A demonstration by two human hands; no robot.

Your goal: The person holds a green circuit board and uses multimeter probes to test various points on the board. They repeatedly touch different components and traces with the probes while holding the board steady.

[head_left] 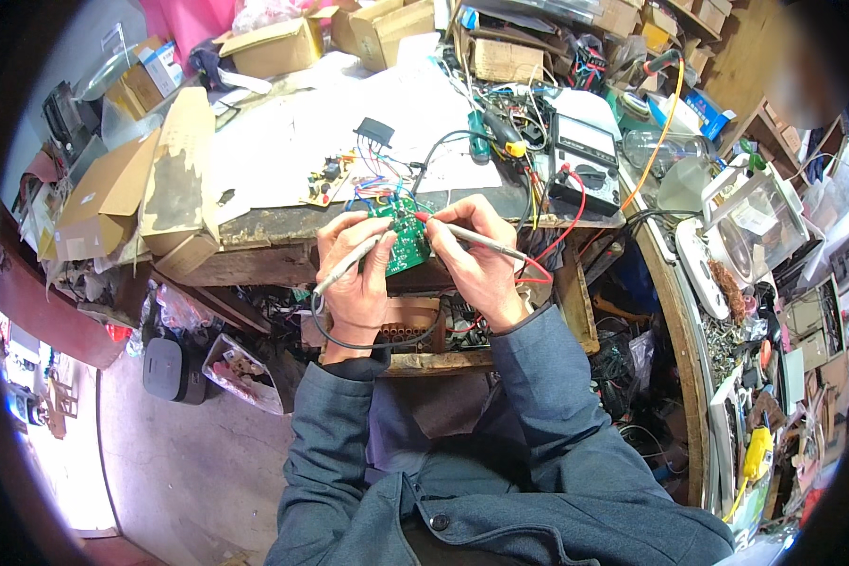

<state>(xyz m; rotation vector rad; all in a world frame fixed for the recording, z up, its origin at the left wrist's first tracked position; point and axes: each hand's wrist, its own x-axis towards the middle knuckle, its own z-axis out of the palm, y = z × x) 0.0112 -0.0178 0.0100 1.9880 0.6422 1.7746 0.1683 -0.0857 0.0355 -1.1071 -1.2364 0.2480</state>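
My left hand point(358, 300) is closed on a pale test probe point(341, 269), whose black lead point(335, 337) loops below the wrist. In my right hand point(484, 274) is a second test probe point(489, 242) with a red tip end and a red lead. Between the hands a green circuit board point(408, 250) is tilted up at the bench's front edge, beside my left fingertips. Both probe tips point at its face; whether they touch it I cannot tell. Coloured wires point(379, 183) run from the board to a small black box point(374, 131). An analog multimeter point(587, 156) lies at the right.
White paper point(274, 141) covers much of the wooden bench. A smaller board with components point(329, 177) lies behind my left hand. Near the multimeter are a green-handled tool point(479, 137) and tangled wires. Cardboard boxes point(177, 179) stand at left; clutter fills the right-hand shelf.
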